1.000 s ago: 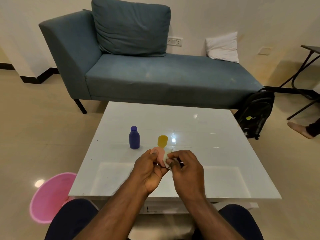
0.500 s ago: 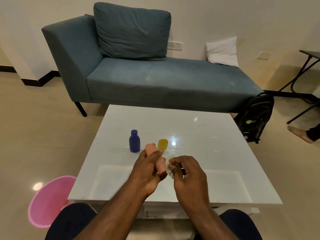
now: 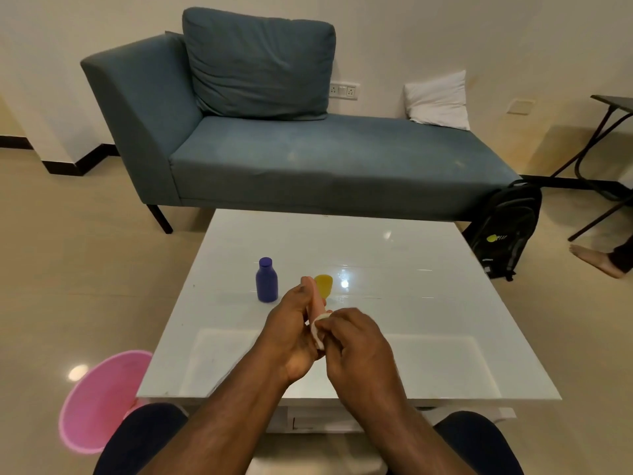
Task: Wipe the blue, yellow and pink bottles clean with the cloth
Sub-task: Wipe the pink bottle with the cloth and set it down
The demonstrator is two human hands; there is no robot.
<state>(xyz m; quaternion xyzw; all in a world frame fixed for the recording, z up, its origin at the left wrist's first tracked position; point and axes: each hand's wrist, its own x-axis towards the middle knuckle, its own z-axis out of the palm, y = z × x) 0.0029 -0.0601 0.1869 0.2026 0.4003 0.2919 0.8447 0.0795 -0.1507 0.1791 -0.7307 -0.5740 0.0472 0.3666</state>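
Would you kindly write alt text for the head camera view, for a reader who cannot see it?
A person's left hand holds a pink bottle above a white table while the right hand presses a white cloth to it. A blue bottle and a yellow bottle stand behind; a blue sofa lies beyond.

I see a deep blue bottle (image 3: 266, 281), a yellow bottle (image 3: 323, 284), a pale pink bottle (image 3: 314, 299) and a white cloth (image 3: 318, 329) over a glossy white table (image 3: 428, 303). Behind, I note a plain teal sofa (image 3: 308, 159) with a white pillow (image 3: 436, 101); a pink bucket (image 3: 99, 402) and black backpack (image 3: 507, 228) sit on beige flooring.
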